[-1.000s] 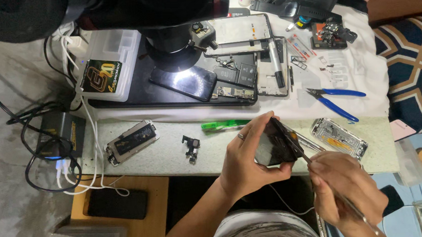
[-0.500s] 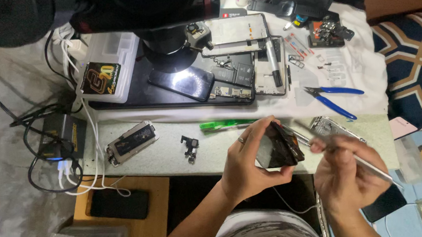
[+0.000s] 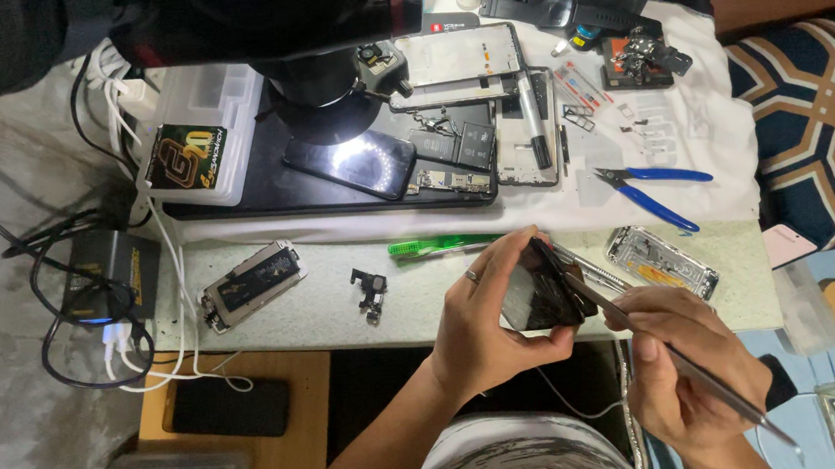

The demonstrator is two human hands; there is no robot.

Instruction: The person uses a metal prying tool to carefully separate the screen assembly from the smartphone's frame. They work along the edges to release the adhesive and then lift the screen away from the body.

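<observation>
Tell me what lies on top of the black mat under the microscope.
On the black mat lie a dark phone lit from above, and circuit boards beside it. The microscope covers the mat's far part, so anything there is hidden.

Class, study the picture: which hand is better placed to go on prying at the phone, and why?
The right hand: it holds the thin metal tool, whose tip meets the edge of the dark phone. The left hand grips that phone, steadying it.
</observation>
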